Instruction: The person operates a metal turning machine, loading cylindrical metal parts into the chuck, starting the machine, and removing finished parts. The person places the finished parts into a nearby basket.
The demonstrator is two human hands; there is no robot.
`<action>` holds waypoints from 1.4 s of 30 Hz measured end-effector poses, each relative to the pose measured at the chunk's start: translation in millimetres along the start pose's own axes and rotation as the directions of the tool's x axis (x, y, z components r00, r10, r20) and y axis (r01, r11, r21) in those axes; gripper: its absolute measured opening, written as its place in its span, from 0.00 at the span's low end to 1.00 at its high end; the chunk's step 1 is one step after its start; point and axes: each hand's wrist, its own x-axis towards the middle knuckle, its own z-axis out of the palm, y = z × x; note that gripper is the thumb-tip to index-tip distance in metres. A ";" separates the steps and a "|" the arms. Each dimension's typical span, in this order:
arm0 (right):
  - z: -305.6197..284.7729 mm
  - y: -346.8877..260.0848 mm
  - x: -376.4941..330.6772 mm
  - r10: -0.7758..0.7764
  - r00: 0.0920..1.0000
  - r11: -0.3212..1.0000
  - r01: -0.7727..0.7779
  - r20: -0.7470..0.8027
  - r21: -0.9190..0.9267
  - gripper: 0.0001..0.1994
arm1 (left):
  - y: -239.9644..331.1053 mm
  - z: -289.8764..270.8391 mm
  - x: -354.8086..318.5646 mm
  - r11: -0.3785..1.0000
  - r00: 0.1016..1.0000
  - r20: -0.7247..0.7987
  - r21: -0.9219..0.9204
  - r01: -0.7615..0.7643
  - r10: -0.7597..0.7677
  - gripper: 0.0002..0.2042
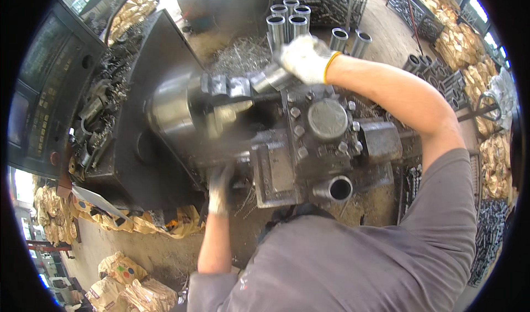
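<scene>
My right hand (307, 60), in a white glove with a yellow cuff, is closed over the end of a shiny metal tube (270, 78). The tube slants beside the lathe's chuck (174, 107), close to its jaws (226, 86). My left hand (220, 186), gloved too, is low in front of the lathe below the chuck; motion smears its fingers, and what it touches is unclear. Between my arms stands the tool post (327, 120) with its round cap and bolts. Another metal tube (338, 189) sticks out from its near side.
Several finished-looking tubes (298, 25) stand upright behind the lathe, near a wire basket of metal parts (326, 3). A dark guard panel (149, 108) and control cabinet (47, 91) rise at left. Metal shavings (240, 55) lie behind the chuck. Sacks (130, 284) sit at lower left.
</scene>
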 end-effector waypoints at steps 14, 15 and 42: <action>36.6 -37.9 55.7 -0.183 0.932 0.753 -0.070 0.312 0.654 0.42 | -79.1 -203.5 -146.4 0.788 0.615 -0.711 -0.573 -0.226 -0.341 0.18; 40.1 -26.7 57.3 -0.233 0.938 0.726 -0.007 0.256 0.687 0.46 | -74.9 -207.0 -143.4 0.761 0.623 -0.699 -0.601 -0.243 -0.352 0.20; 26.6 -93.3 -284.8 0.902 0.427 0.035 0.052 -0.054 0.998 0.17 | 290.4 -186.4 -68.6 0.291 0.540 -0.309 0.949 0.121 0.783 0.28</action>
